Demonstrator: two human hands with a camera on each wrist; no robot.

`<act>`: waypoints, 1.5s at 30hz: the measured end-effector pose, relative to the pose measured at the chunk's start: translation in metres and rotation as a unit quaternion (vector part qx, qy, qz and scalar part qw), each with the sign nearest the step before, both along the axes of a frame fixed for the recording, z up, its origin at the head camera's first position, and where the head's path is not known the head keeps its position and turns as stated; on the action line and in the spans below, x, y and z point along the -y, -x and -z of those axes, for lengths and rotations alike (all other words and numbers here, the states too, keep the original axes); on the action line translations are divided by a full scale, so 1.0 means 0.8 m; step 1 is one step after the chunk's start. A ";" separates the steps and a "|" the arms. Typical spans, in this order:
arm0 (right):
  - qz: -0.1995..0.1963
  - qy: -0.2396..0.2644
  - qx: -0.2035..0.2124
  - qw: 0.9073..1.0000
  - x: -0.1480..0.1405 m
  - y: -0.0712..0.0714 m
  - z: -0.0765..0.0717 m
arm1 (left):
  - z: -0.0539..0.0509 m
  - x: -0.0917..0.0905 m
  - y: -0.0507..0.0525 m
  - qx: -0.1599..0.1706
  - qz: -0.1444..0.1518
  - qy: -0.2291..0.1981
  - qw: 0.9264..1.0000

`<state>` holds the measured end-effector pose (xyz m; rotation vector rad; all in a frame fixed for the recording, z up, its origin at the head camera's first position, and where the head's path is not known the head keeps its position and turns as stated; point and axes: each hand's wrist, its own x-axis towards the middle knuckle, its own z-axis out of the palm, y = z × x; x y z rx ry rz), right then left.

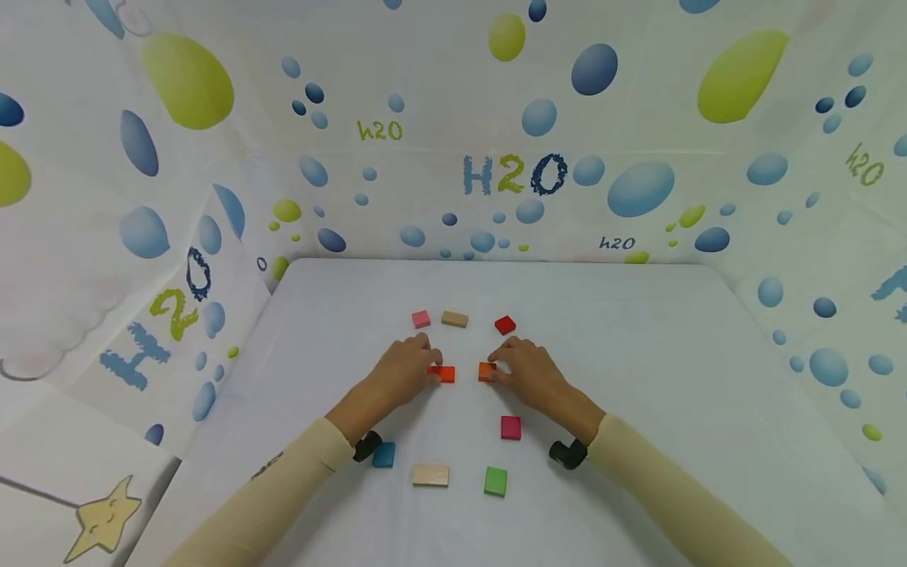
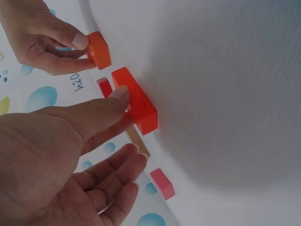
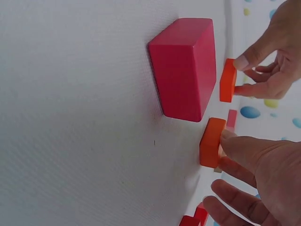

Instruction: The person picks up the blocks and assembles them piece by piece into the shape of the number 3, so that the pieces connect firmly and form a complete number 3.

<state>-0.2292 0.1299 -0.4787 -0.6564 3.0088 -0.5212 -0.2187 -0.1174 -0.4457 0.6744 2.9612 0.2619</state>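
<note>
On the white counter (image 1: 638,354), a few blocks lie around the two hands. Farther from the person than the hands are a pink block (image 1: 421,319), a tan wooden block (image 1: 454,319) just beside it, and a red block (image 1: 505,324). On the near side, a crimson block (image 1: 511,428) lies near the right forearm, and a blue block (image 1: 383,454) is just beside the black device (image 1: 368,446) at the left wrist. A pale wooden block (image 1: 431,476) and a green block (image 1: 496,481) lie nearest to the person. A spotted curtain (image 1: 425,189) rises behind.

I count nine blocks: two wooden, seven coloured.

The left hand (image 1: 407,368) holds a red-orange block (image 1: 445,374) in a narrow pinch; the right hand (image 1: 530,373) pinches an orange block (image 1: 485,372) likewise. These two blocks are apart, with a gap between them, in the middle of the group.

The left wrist view shows the left thumb on the block's face and the other fingertips off it, which the head view partly hides. The right wrist view shows the crimson block as thick. Only the head view shows the blue, green and pale wooden blocks.
</note>
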 end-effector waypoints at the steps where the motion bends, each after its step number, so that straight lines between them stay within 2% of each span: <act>1: -0.001 -0.002 -0.001 1.000 0.001 0.000 0.000 | 0.001 0.000 0.000 -0.001 0.001 -0.001 1.000; 8: -0.008 -0.012 -0.007 1.000 0.003 -0.004 -0.006 | 0.001 -0.001 0.000 -0.007 0.007 0.012 1.000; 15: -0.007 -0.013 -0.001 1.000 0.006 -0.007 -0.014 | -0.005 -0.004 -0.001 -0.008 0.017 0.014 1.000; 20: -0.014 -0.010 0.018 1.000 0.001 0.001 -0.024 | -0.013 -0.016 0.002 -0.010 0.025 0.006 1.000; 30: -0.040 -0.002 0.038 0.998 -0.011 0.016 -0.042 | -0.026 -0.040 0.014 -0.008 0.030 0.018 0.999; 45: -0.053 0.003 0.026 0.998 -0.009 0.014 -0.037 | -0.027 -0.050 0.016 -0.005 0.038 0.035 0.999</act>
